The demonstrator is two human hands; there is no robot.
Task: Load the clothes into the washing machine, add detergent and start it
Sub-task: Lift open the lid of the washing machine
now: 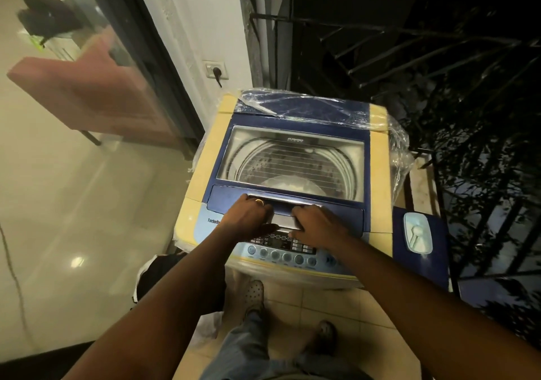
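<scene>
Head view: washing machine [292, 174] at centre, lid [295, 157] down, drum [292, 168] seen through its window holds no clothes. Left hand [248, 218] and right hand [319, 224] grip the lid handle [285, 214]. Dark bag [158, 274] at 7 o'clock

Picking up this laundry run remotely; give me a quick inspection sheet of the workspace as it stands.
Surface: tiled floor.
Job's things: washing machine, lid closed; drum seen through the window, contents unclear; dark bag beside the machine.
Clutter: blue box with pale lid at right.
Grippers: left hand and right hand on the lid handle.
Cables: plug in wall socket.
Surroundings: railing, glass door.
</scene>
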